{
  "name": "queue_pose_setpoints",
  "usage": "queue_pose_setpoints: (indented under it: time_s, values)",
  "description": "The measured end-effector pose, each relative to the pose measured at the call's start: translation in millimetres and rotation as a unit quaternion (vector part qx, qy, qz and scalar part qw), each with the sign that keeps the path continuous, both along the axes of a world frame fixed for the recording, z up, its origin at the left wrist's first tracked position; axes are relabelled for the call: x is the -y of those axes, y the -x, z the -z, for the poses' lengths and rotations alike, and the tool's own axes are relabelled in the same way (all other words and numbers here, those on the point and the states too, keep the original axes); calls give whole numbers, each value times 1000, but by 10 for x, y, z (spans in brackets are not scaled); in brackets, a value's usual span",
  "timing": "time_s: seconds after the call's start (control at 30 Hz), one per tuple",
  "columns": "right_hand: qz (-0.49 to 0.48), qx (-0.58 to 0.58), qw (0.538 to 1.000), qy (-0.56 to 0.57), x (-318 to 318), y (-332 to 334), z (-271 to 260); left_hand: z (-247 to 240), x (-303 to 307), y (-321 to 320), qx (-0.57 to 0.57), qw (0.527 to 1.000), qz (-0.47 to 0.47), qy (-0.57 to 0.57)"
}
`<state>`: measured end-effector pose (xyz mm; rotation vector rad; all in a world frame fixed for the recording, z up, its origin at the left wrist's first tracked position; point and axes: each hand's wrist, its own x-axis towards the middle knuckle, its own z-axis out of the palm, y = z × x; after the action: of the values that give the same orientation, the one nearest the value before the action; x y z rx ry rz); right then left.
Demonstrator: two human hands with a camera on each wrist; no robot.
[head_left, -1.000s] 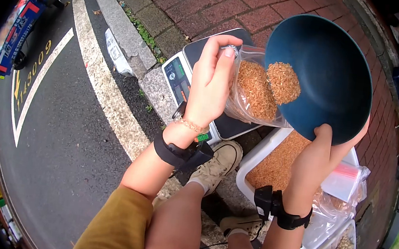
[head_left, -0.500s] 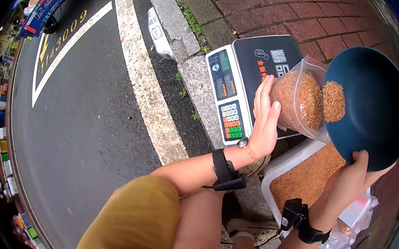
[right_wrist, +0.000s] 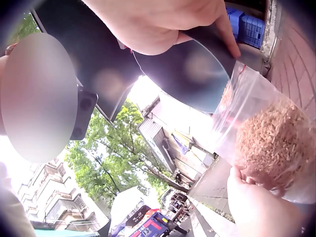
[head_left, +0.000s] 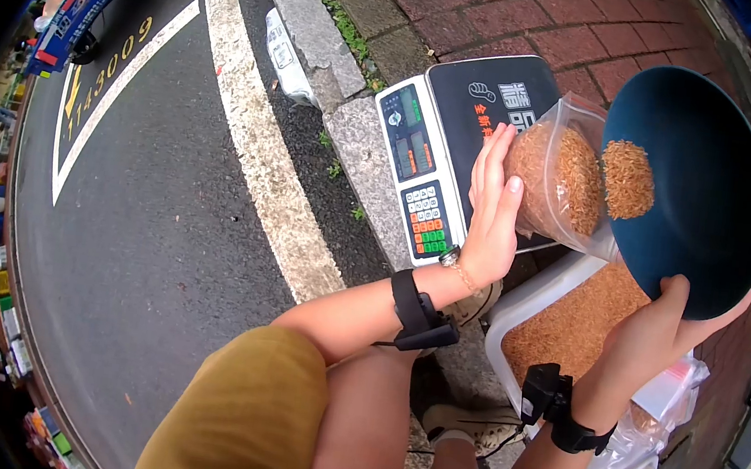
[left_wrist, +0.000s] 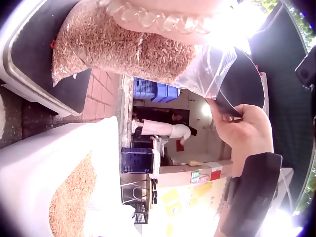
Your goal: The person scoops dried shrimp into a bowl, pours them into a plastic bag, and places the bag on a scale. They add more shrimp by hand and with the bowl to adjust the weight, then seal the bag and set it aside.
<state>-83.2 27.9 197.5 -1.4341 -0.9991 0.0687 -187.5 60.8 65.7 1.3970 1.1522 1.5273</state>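
Note:
Brown grain fills much of a clear zip bag (head_left: 556, 177), which lies tilted over the scale with its mouth at the rim of a dark blue bowl (head_left: 696, 180). My left hand (head_left: 495, 216) rests along the bag's side, its fingers nearly straight. Gripping the bowl's near rim is my right hand (head_left: 654, 330), thumb on the inside; the bowl is tipped toward the bag. A small heap of grain (head_left: 628, 179) sits at the bowl's lower edge. The right wrist view shows the bag (right_wrist: 271, 138) and the left hand (right_wrist: 261, 207) touching it from below.
The scale (head_left: 424, 184) stands on the kerb and brick paving under the bag. Closer to me is a white tub (head_left: 502, 330) of similar grain, with plastic bags (head_left: 651, 437) and another container of pale grain to its right. Road lies at left, with a blue cart (head_left: 94, 3).
My left hand has left the upper edge of the bag's mouth and lies along its side. The bag is turned more upright-side to the left hand, and the view has shifted.

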Motion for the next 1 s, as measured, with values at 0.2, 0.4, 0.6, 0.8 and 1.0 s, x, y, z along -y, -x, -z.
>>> queue_pose_setpoints:
  time_s: [0.2, 0.4, 0.6, 0.8, 1.0]
  values:
    - [2, 68, 998, 2, -2, 65, -43, 193, -63, -21, 25, 999, 10, 28]
    - [-5, 152, 988, -5, 5, 53, -28, 156, -28, -33, 15, 999, 11, 30]
    - [-16, 210, 977, -17, 0, 116, -40, 211, -74, -12, 5, 1000, 14, 19]
    - [-9, 262, 965, -13, 10, 115, -24, 174, -48, -30, 4, 999, 16, 30]
    - [-28, 273, 961, -31, 2, 171, -3, 160, -44, -19, 4, 1000, 14, 25]
